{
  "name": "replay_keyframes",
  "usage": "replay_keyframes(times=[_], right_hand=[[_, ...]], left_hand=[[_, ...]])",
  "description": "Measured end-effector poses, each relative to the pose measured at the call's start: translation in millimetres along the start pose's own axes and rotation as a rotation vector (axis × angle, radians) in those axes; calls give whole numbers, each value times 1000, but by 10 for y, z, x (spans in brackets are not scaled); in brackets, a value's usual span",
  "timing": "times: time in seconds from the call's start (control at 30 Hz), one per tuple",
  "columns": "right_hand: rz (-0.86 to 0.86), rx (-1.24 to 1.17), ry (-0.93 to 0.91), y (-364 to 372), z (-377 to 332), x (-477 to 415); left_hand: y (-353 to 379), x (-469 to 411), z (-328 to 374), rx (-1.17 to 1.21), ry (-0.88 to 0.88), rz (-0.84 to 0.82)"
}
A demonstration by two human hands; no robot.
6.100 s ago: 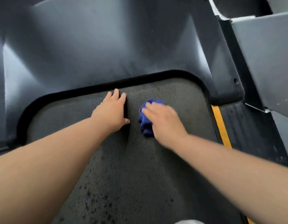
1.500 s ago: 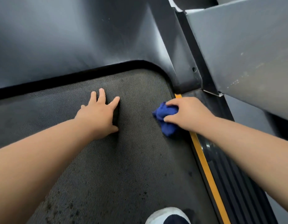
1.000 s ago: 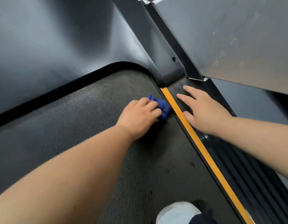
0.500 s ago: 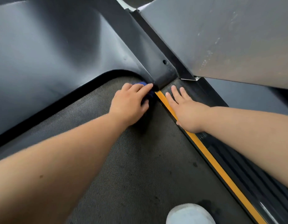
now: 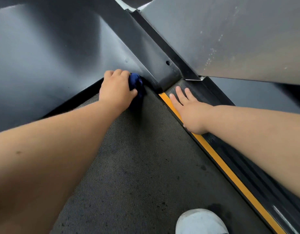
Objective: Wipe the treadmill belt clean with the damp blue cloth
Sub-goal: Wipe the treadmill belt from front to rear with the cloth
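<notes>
While the head view is all I have to work from, it shows me enough: my left hand (image 5: 117, 89) has its fingers curled over the blue cloth (image 5: 136, 82), gripping it as a bunched wad and pressing it into the far right corner of the treadmill belt (image 5: 137, 157), right where the belt runs under the dark motor cover (image 5: 53, 53). Only a small fold of the cloth shows past the knuckles; the rest is hidden beneath the palm. My right hand (image 5: 188, 112) lies flat with fingers straight and spread, holding nothing. Its palm lies across the yellow stripe (image 5: 231, 176) and its fingertips rest on the ribbed side rail (image 5: 257, 186) along the belt's right edge, which I read as a brace. I judge the cloth to be light, soft and limp, with no shape of its own. It should be taken as a wad under the whole palm rather than pinched at one edge, or it will trail and fold over. Being damp, it will likely drag on the belt's rough dotted texture, so firm downward pressure and short strokes look sensible. Dark specks (image 5: 162, 204) dot the near part of the belt beside a white shoe (image 5: 199, 222) standing there, so by my reckoning much of the wiping is not yet done. A grey panel (image 5: 238, 39) rises beyond the rail.
</notes>
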State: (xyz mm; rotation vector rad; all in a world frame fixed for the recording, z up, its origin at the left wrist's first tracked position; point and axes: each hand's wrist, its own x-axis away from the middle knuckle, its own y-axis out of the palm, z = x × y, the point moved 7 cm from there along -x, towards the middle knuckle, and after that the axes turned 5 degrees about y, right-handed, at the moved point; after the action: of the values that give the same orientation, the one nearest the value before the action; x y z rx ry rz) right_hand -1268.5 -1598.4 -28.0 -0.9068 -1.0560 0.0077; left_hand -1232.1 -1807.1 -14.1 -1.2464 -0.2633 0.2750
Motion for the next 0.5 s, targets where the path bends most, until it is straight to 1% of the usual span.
replay_keyframes(times=[0.1, 0.2, 0.23, 0.27, 0.33, 0.37, 0.4, 0.43, 0.47, 0.5], right_hand=[[10, -7, -5, -4, 13, 8], [24, -21, -10, -9, -2, 10], [29, -18, -12, -5, -2, 7], [33, -14, -14, 3, 1, 8], [43, -5, -20, 0, 17, 24], [48, -6, -25, -6, 19, 29], [48, -15, -31, -13, 14, 28], [43, -29, -33, -15, 11, 30], [42, -40, -32, -15, 13, 31], [46, -48, -31, -14, 18, 25]], left_hand=[[133, 12, 36, -24, -12, 42], [210, 92, 92, 43, -129, 102], [246, 148, 153, 54, -125, 103], [288, 229, 257, 63, -71, 105], [372, 428, 525, 106, 135, 70], [398, 493, 598, 114, 241, 15], [384, 489, 593, 89, 308, -43], [335, 420, 493, 31, 302, -79], [254, 299, 313, -12, 220, -49], [137, 164, 80, -37, 80, 19]])
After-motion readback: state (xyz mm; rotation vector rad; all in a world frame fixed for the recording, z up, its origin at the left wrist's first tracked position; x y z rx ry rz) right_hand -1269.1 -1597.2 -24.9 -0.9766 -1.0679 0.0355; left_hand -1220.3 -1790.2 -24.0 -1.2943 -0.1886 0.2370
